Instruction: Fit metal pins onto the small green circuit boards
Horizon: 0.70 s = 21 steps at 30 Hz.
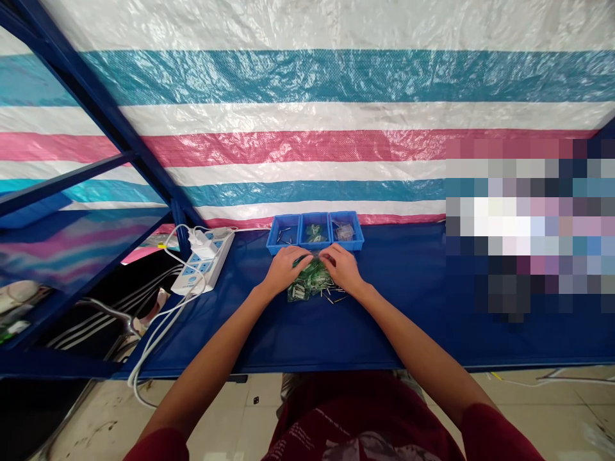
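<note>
Shiny green-tinted packets (311, 279) lie heaped, thin pieces (335, 297) loose at their right.

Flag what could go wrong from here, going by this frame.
The thin, loose pieces on the dark-blue table could scatter. The left hand and right hand are close to three open blue plastic trays; a knock might mix their contents. The white cable hanging over the table's front edge could get snagged.

On table (408, 269), three bins (329, 229) are aligned at rear; packets (314, 280) are heaped before them; power strip (195, 269) is placed left.
</note>
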Each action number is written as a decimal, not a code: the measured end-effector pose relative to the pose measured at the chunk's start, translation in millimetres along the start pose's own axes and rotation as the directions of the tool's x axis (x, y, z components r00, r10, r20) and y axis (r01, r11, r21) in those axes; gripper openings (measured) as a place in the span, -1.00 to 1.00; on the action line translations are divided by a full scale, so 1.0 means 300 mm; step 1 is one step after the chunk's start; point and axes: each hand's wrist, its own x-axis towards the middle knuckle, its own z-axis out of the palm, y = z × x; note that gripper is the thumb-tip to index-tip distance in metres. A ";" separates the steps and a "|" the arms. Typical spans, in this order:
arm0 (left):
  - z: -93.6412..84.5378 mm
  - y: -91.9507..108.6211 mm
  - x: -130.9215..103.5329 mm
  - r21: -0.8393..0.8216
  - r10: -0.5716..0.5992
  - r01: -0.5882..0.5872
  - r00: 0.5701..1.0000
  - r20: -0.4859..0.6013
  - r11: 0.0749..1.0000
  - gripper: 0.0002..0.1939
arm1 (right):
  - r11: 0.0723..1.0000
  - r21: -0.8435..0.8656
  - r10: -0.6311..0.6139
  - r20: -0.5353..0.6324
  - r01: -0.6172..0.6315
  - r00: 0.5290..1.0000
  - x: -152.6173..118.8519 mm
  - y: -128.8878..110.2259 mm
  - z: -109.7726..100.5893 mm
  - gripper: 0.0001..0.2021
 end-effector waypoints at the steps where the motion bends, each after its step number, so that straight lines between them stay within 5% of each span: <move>1: -0.002 0.004 0.000 -0.020 0.001 -0.001 1.000 -0.014 1.000 -0.68 | 0.998 0.055 0.014 -0.034 -0.012 0.999 0.000 -0.011 -0.007 -0.86; 8: -0.016 0.023 0.002 -0.213 -0.088 0.073 0.994 -0.060 0.974 -0.69 | 0.894 0.410 0.213 -0.028 -0.183 0.977 -0.004 -0.049 -0.023 -0.77; 15: -0.036 0.046 0.003 -0.358 -0.119 0.116 0.993 0.013 0.926 -0.64 | 0.899 0.419 0.133 0.009 -0.124 0.991 -0.003 -0.053 -0.016 -0.75; 21: -0.037 0.051 -0.003 -0.403 -0.147 0.113 0.988 -0.054 0.908 -0.69 | 0.905 0.405 0.112 0.079 -0.134 0.991 -0.002 -0.058 -0.021 -0.73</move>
